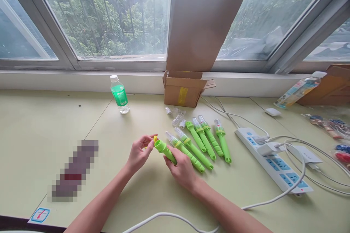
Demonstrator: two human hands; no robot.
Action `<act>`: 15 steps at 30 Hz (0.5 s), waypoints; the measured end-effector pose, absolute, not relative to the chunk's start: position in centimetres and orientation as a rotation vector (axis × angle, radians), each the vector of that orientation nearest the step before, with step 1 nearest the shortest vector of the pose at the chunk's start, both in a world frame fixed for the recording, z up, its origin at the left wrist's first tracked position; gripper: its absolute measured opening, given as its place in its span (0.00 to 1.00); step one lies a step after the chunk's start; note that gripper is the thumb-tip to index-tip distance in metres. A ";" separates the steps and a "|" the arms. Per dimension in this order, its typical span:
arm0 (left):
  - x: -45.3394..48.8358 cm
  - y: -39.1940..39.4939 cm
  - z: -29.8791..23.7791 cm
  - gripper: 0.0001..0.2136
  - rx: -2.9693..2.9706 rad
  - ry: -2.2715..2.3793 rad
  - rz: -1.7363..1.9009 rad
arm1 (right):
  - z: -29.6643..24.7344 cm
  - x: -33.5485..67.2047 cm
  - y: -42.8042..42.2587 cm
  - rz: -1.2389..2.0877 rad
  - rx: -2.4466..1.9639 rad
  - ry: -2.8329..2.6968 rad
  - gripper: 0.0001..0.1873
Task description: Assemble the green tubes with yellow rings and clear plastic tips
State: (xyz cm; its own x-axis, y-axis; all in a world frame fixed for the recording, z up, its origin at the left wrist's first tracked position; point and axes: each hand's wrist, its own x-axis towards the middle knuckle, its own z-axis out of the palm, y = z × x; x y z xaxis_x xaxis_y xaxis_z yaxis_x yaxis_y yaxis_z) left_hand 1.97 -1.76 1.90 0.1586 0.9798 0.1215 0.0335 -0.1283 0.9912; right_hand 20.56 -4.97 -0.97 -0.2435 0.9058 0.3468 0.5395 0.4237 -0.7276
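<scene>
My right hand (182, 167) is wrapped round a green plastic tube (164, 149) with a threaded, open end, tilted up to the left. At that end, my left hand (140, 153) pinches a small yellow plastic piece (155, 139), which is close to the tube's mouth; whether they touch I cannot tell. Just right of my hands lie several similar green tubes (211, 142), most with clear caps. One green tube (195, 136) among them has a bare threaded end. Small clear plastic caps (177, 119) lie loose behind them.
An open cardboard box (182, 91) stands by the window sill. A bottle with a green label (119, 95) is at the back left. To the right lies a white power strip (273, 164) with plugs; its white cable (169, 215) crosses the table front.
</scene>
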 end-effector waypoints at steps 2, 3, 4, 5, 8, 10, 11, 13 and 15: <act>2.0 -1.7 2.0 0.09 1.308 0.993 1.126 | -1.0 20.6 -5.0 0.602 -1.236 -1.934 0.19; 2.0 -1.6 2.0 0.09 1.261 0.978 1.125 | -1.0 20.6 -5.1 0.598 -1.239 -1.938 0.19; 1.9 -1.4 1.9 0.09 1.216 0.975 1.132 | -1.1 20.6 -5.1 0.590 -1.240 -1.940 0.20; 1.9 -1.2 1.8 0.09 1.176 0.984 1.145 | -1.1 20.6 -5.1 0.583 -1.240 -1.941 0.19; 1.6 -0.7 1.5 0.12 1.092 1.017 1.181 | -1.2 20.6 -5.2 0.543 -1.251 -1.951 0.20; 1.6 -0.6 1.4 0.13 1.072 1.036 1.187 | -1.3 20.6 -5.2 0.505 -1.263 -1.969 0.21; 1.7 -0.6 1.4 0.13 1.072 1.046 1.190 | -1.3 20.6 -5.3 0.482 -1.269 -1.978 0.21; 2.1 -0.8 1.4 0.13 1.080 1.068 1.198 | -1.3 20.6 -5.4 0.441 -1.275 -1.996 0.23; 2.4 -1.0 1.5 0.13 1.084 1.085 1.216 | -1.3 20.5 -5.5 0.403 -1.285 -2.011 0.23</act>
